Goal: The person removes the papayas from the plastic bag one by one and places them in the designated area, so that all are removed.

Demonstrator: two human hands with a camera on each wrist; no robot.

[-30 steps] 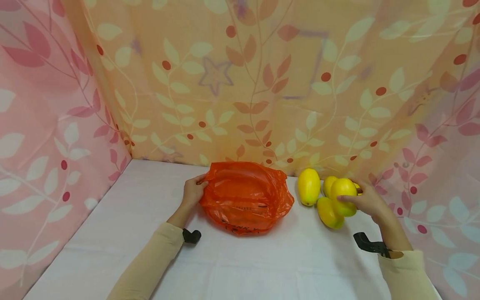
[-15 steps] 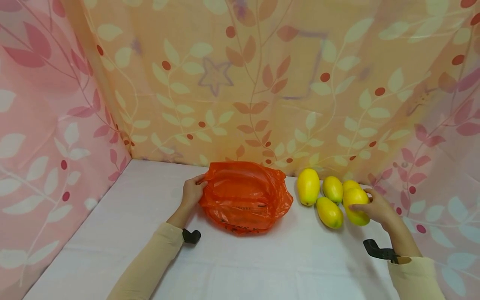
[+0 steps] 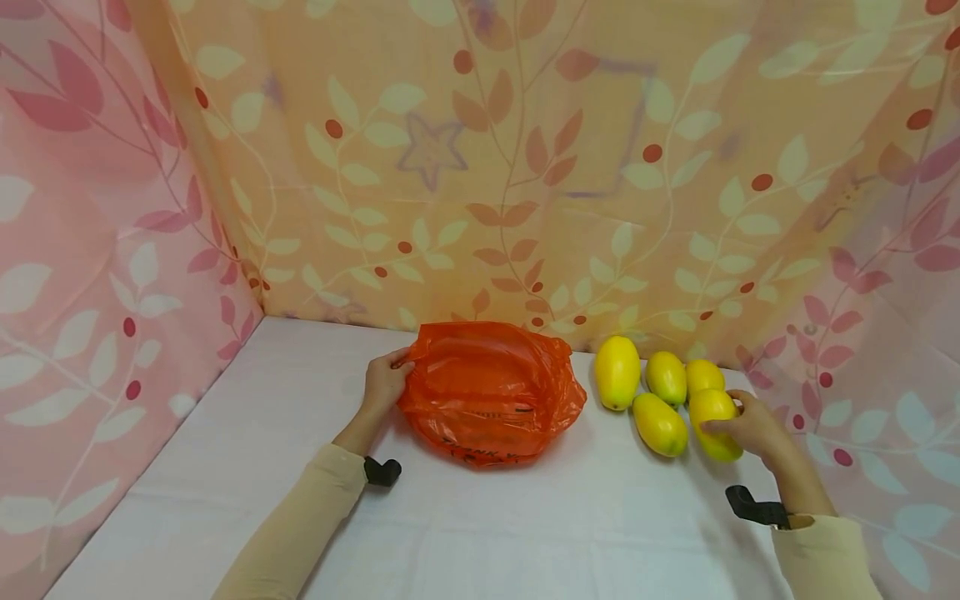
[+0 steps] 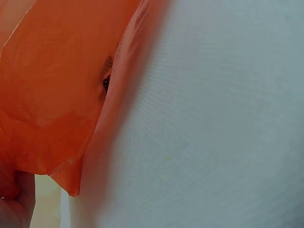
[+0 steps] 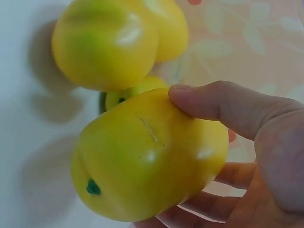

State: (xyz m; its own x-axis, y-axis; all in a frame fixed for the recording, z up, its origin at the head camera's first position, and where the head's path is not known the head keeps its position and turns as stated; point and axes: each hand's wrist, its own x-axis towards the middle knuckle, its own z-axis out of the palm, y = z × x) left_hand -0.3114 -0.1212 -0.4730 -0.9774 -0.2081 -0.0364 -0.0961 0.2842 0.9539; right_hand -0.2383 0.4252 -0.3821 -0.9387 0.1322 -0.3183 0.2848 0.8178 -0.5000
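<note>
An orange-red plastic bag with dark print lies puffed up on the white table. My left hand pinches its left edge; in the left wrist view the bag hangs beside that hand, which is mostly out of frame. On the right, my right hand holds a yellow oval fruit, like a mango or papaya. Seen from the right wrist, the thumb lies across the top of this fruit and the fingers curl beneath, its dark green stem end facing away. Whether it touches the table cannot be told.
Several similar yellow fruits sit at the back right, between the bag and my right hand; one is just behind the held fruit. The white table meets a patterned curtain behind and at both sides.
My right hand has carried the held fruit right and toward me, from above the other fruits to their front right side. The left hand and the bag have stayed in place.
</note>
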